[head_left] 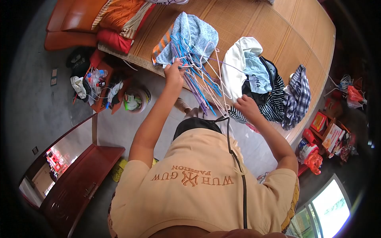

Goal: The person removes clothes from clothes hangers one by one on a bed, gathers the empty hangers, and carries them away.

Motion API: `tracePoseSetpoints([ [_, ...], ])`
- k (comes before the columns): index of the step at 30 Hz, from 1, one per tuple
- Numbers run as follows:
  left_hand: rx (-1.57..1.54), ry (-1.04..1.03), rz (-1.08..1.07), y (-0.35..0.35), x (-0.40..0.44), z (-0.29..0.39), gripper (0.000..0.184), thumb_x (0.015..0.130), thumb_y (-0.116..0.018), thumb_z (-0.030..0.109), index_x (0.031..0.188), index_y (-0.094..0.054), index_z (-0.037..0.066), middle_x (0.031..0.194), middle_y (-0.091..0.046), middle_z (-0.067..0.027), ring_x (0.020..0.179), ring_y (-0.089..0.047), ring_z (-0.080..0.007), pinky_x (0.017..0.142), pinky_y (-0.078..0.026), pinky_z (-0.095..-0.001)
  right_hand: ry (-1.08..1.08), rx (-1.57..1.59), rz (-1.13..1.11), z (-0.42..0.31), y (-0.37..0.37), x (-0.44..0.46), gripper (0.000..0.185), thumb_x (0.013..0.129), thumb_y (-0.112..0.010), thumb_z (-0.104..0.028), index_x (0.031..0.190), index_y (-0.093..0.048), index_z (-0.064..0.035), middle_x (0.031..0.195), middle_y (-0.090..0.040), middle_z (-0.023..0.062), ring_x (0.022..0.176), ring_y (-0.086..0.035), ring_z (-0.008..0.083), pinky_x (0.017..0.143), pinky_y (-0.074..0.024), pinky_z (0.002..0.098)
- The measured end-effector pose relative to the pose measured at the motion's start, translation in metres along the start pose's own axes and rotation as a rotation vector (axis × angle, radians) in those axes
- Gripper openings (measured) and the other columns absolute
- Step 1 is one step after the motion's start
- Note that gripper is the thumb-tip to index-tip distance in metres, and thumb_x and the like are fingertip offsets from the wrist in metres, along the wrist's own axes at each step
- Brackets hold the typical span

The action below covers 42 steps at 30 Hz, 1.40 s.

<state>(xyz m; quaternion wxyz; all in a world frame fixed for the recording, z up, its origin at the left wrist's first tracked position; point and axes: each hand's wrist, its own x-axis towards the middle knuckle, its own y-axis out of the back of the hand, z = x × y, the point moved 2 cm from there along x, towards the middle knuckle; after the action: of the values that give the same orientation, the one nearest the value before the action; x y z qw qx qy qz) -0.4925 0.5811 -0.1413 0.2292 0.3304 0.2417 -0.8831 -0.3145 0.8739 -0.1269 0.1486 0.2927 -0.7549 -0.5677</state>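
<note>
My left hand [174, 74] is closed around a bundle of blue, purple and white hangers [193, 73], which hangs over the edge of the mat-covered bed [214, 11]. Beneath and behind the hangers lies a grey-blue cloth [201, 31] with an orange striped piece beside it. My right hand [245, 106] has its fingers bent at the lower edge of a white garment [234, 71]; whether they grip it is too small to tell. Next to it are a light blue garment [257, 73], a black-and-white striped one [277, 104] and a checked shirt [297, 95].
An orange-brown sofa [73, 18] with red and orange fabric stands at the upper left. A small table [104, 71] with bottles and a bin [136, 99] sit below it. Boxes [332, 137] and red bags [313, 162] are at the right. A black cord [238, 166] hangs down my front.
</note>
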Motion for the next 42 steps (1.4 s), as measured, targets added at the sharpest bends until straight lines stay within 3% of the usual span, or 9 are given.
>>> tracePoseSetpoints([
  [7, -0.021, -0.047, 0.01, 0.024, 0.014, 0.037, 0.013, 0.086, -0.061, 0.008, 0.083, -0.052, -0.001, 0.086, -0.053, -0.0108, 0.081, -0.058, -0.0259, 0.075, -0.056, -0.0431, -0.581, -0.254, -0.713, 0.073, -0.075, -0.103, 0.011, 0.072, -0.061, -0.014, 0.079, -0.069, -0.0093, 0.081, -0.064, 0.0072, 0.078, -0.062, 0.0256, 0.062, -0.0499, 0.039],
  [10, -0.025, -0.049, 0.017, 0.031, 0.006, 0.051, 0.014, 0.086, -0.061, 0.009, 0.083, -0.053, -0.001, 0.085, -0.053, -0.0104, 0.08, -0.057, -0.0241, 0.075, -0.056, -0.0412, -0.686, -0.148, -0.736, 0.081, -0.09, -0.09, 0.019, 0.07, -0.065, -0.017, 0.087, -0.07, -0.0092, 0.086, -0.065, 0.0085, 0.08, -0.064, 0.0273, 0.065, -0.0512, 0.0403],
  [17, 0.033, -0.078, 0.012, 0.041, -0.021, 0.069, 0.012, 0.088, -0.059, 0.009, 0.087, -0.052, 0.0, 0.083, -0.053, -0.0078, 0.079, -0.056, -0.0195, 0.076, -0.056, -0.0383, -0.666, 0.165, 0.091, 0.046, -0.077, 0.064, 0.031, 0.076, -0.064, -0.017, 0.104, -0.053, -0.0075, 0.096, -0.053, 0.0147, 0.091, -0.055, 0.0348, 0.071, -0.0484, 0.045],
  [27, 0.004, -0.103, -0.056, 0.055, -0.052, 0.085, 0.013, 0.089, -0.058, 0.011, 0.092, -0.052, 0.0, 0.082, -0.052, -0.0064, 0.079, -0.056, -0.0169, 0.078, -0.055, -0.0355, -1.1, 0.215, 0.146, 0.125, -0.141, 0.12, 0.035, 0.084, -0.059, -0.035, 0.094, -0.061, -0.0019, 0.098, -0.061, 0.0181, 0.088, -0.062, 0.0352, 0.071, -0.0498, 0.0443],
  [30, 0.001, -0.1, -0.041, 0.06, -0.055, 0.08, 0.013, 0.09, -0.057, 0.011, 0.094, -0.052, 0.0, 0.083, -0.052, -0.0063, 0.08, -0.056, -0.0167, 0.079, -0.055, -0.0345, -1.183, 0.258, -0.32, 0.124, -0.136, 0.13, 0.053, 0.07, -0.068, -0.054, 0.095, -0.068, -0.008, 0.099, -0.067, 0.0155, 0.092, -0.065, 0.033, 0.074, -0.0508, 0.0404],
  [34, 0.022, -0.112, -0.039, 0.059, -0.056, 0.076, 0.013, 0.089, -0.059, 0.013, 0.088, -0.051, 0.003, 0.085, -0.052, -0.0051, 0.078, -0.057, -0.0161, 0.075, -0.055, -0.0317, -1.09, 0.107, -0.351, 0.14, -0.178, 0.132, 0.034, 0.078, -0.06, -0.037, 0.096, -0.069, -0.009, 0.1, -0.066, 0.0158, 0.092, -0.065, 0.0313, 0.075, -0.0506, 0.0422],
  [39, 0.14, -0.227, -0.099, 0.057, -0.057, 0.07, 0.013, 0.09, -0.058, 0.015, 0.088, -0.051, 0.004, 0.08, -0.05, -0.0023, 0.075, -0.056, -0.012, 0.077, -0.053, -0.0288, -0.848, 0.599, -0.036, 0.163, -0.16, 0.141, 0.035, 0.08, -0.058, -0.036, 0.077, -0.061, -0.0005, 0.076, -0.065, 0.0186, 0.071, -0.063, 0.0341, 0.064, -0.047, 0.0446],
  [40, 0.176, -0.265, -0.11, 0.058, -0.056, 0.067, 0.014, 0.091, -0.057, 0.016, 0.09, -0.051, 0.003, 0.08, -0.053, -0.0026, 0.074, -0.057, -0.0116, 0.076, -0.052, -0.028, -0.847, 0.8, 0.126, 0.164, -0.145, 0.139, 0.038, 0.082, -0.061, -0.035, 0.068, -0.054, -0.0003, 0.057, -0.056, 0.0121, 0.057, -0.059, 0.025, 0.058, -0.0448, 0.0408],
  [42, 0.211, -0.265, -0.114, 0.056, -0.06, 0.064, 0.015, 0.091, -0.057, 0.017, 0.092, -0.051, 0.003, 0.081, -0.054, -0.0031, 0.074, -0.057, -0.0118, 0.075, -0.051, -0.0276, -0.909, 1.343, 0.34, 0.152, -0.094, 0.136, 0.024, 0.086, -0.059, -0.027, 0.076, -0.054, -0.005, 0.066, -0.055, 0.0042, 0.061, -0.058, 0.016, 0.056, -0.0498, 0.0309],
])
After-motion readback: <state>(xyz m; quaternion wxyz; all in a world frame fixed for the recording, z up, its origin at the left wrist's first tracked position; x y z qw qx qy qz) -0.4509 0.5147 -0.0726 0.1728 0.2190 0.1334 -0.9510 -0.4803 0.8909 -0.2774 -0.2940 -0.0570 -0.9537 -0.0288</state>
